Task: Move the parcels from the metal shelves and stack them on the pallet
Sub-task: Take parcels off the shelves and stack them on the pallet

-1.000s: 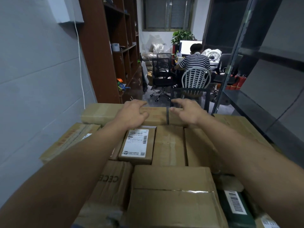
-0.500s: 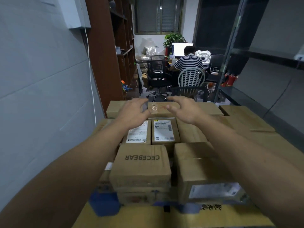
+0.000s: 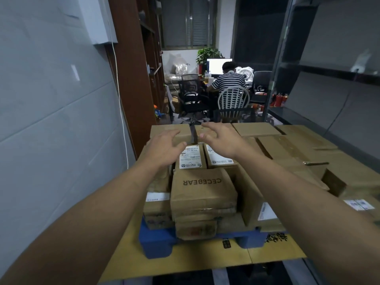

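Pallet: the blue pallet lies at our feet on flat cardboard.
Parcels: they are stacked across the pallet. The CECEBEAR box sits at its near edge, the labelled parcels just beyond, and the long boxes along the far edge.
Hands: our left hand and right hand are both spread and hold nothing. They hover above the labelled parcels, and we cannot tell if they touch.
Shelves: the metal shelves run beside the pallet's right edge, lengthwise away from us.
Next move: we judge the next parcel lies to the right, so our right hand is nearer.
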